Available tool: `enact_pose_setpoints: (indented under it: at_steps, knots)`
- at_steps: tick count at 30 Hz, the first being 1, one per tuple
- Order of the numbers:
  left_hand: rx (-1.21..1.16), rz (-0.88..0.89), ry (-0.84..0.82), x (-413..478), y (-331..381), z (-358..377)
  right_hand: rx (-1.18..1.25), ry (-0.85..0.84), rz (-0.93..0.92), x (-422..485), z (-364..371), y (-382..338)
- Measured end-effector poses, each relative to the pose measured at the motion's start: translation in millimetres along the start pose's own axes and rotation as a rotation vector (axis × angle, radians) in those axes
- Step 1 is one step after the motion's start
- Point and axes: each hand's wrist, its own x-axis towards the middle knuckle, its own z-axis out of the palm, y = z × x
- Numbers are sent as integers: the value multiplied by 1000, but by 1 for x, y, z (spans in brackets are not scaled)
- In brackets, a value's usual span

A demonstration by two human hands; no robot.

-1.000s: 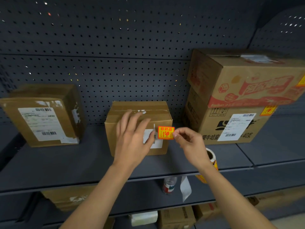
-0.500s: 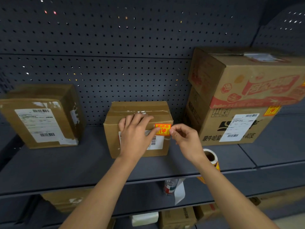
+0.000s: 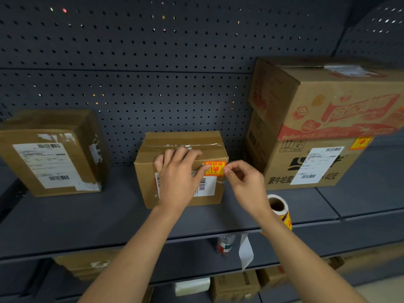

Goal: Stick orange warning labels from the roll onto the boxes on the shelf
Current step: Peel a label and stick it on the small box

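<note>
The orange label (image 3: 215,168) sits on the top right corner of the middle box's (image 3: 181,169) front. The left hand (image 3: 178,173) lies flat on that box to keep it from sliding, its fingers (image 3: 188,153) spread, its thumb on the label's left edge. The right hand (image 3: 244,182) pinches the label's right edge, likely to press it down. The roll (image 3: 279,207) waits on the shelf (image 3: 87,221), near right. The far right box (image 3: 310,162) reads "40支"

Orange label (image 3: 214,168) reads 易碎品 — lower right box (image 3: 306,165) reads 蒙牛哈蜜 and 40支.
</note>
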Motion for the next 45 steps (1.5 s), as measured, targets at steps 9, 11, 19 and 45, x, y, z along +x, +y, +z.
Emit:
enact_pose_setpoints:
  at_steps: [9,11,19,45]
  knots:
    - [-2,-22,15,1,3,0,-179,65,-83,-1,-10,9]
    - [-2,-17,16,1,2,0,-148,67,-86,2,-11,10]
    - [16,2,28,1,2,1,-254,-52,-262,16,-3,2]
    - [107,79,-49,-6,-3,0,-333,-90,-257,13,2,19]
